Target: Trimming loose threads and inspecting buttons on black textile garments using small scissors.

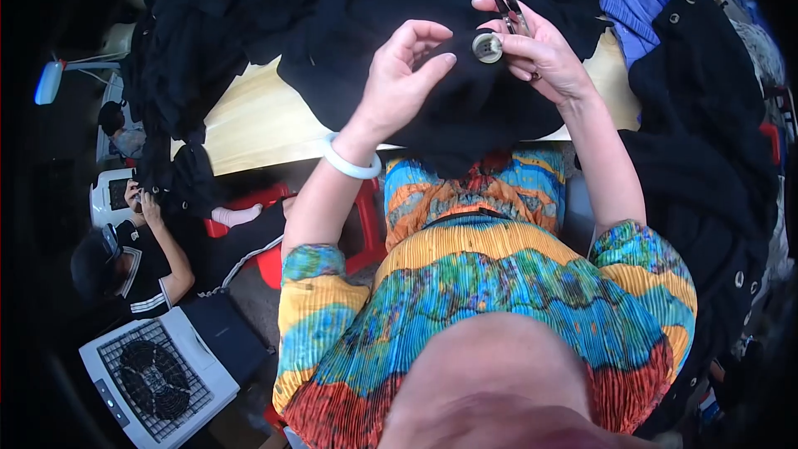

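Note:
My right hand (544, 54) is raised over the black fabric (357, 66). It pinches a large round button (487, 48), pale-rimmed with a darker centre, between thumb and finger. The same hand also keeps a pair of thread snips (509, 10), dark blades pointing away from me. Just left of the button is my left hand (403, 75), thumb and forefinger apart. I see nothing in it, though a thin thread might not show. A pale bangle (351, 160) circles my left wrist. The black fabric covers most of the table and hangs over its near edge.
Bare pale wood of the table (266, 120) shows at left. Blue ribbed cloth (640, 4) and black garments with metal rings (690, 58) lie at right. Another person (133, 258) sits at left by a red stool (362, 233); a grey fan unit (179, 324) stands lower left.

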A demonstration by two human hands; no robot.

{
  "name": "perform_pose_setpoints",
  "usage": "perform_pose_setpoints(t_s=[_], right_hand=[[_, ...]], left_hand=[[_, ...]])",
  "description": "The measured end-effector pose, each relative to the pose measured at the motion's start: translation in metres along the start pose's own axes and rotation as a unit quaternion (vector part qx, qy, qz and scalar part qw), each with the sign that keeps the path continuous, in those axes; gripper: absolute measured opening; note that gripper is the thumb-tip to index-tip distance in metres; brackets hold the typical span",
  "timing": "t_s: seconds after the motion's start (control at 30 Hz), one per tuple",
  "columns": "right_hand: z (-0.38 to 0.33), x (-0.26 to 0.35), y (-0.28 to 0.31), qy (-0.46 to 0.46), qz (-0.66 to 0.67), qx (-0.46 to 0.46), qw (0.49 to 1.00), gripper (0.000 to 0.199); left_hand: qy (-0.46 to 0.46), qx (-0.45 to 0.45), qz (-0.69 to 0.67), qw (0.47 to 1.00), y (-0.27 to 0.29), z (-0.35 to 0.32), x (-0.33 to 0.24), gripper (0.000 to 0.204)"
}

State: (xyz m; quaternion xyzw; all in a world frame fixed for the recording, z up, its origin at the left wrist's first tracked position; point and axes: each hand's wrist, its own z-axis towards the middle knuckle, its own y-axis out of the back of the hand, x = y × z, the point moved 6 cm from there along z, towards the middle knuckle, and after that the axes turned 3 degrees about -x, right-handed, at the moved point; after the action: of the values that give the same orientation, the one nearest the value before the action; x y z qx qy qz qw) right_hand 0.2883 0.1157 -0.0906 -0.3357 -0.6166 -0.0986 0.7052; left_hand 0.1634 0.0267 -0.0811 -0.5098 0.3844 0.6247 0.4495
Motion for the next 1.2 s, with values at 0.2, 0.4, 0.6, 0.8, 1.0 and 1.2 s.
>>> perform_pose_setpoints(t_s=[0.2,0.4,0.6,0.8,1.0,1.2], right_hand=[[0.010,-0.012,0.006,-0.044,0.192,0.038,0.980,0.035],[0.013,-0.018,0.017,-0.087,0.179,0.001,0.980,0.025],[0.005,-0.025,0.021,-0.149,0.160,0.003,0.976,0.027],[-0.003,-0.009,0.017,-0.147,0.159,0.024,0.976,0.028],[-0.005,0.029,0.009,-0.096,0.137,0.046,0.985,0.032],[0.000,0.025,0.016,-0.094,0.121,0.066,0.986,0.026]], left_hand=[[-0.323,-0.120,0.313,0.885,-0.017,-0.008,-0.025,0.027],[-0.343,-0.104,0.296,0.885,-0.027,0.002,-0.025,0.024],[-0.295,-0.032,0.293,0.909,-0.032,0.003,-0.020,0.019],[-0.374,-0.040,0.336,0.863,-0.044,-0.007,-0.046,0.011],[-0.435,-0.083,0.347,0.827,-0.055,-0.005,-0.073,0.015],[-0.227,-0.042,0.170,0.958,-0.044,0.022,-0.058,0.008]])
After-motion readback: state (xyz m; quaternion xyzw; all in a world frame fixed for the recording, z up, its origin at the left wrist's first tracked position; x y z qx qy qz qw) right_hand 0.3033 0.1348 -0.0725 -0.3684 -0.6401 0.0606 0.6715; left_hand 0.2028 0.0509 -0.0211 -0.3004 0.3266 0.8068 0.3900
